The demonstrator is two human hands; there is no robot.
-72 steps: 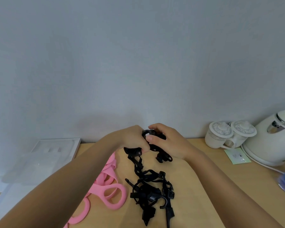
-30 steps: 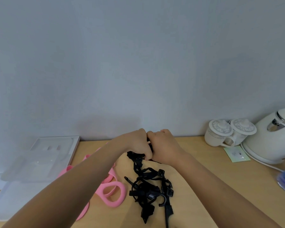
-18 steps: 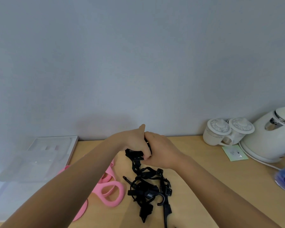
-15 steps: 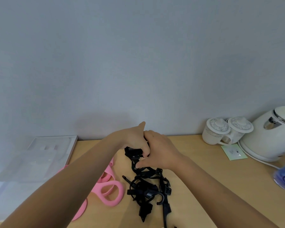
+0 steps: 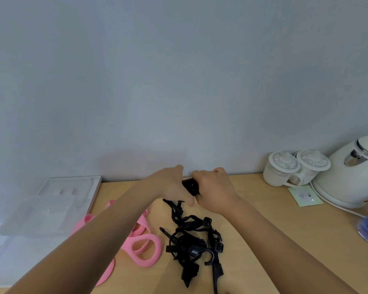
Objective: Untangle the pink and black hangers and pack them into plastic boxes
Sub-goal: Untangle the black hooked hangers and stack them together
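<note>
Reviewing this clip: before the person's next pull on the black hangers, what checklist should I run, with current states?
1. Both hands hold the work: ok. Left hand and right hand each grip the black hanger piece between them.
2. Black tangle freed: not ok. It trails from the grip onto the table, knotted.
3. Pink hangers clear of the black: cannot tell; the left forearm covers part.
4. Plastic box open: cannot tell.
5. Cups and kettle out of the way: ok, far right.
</note>
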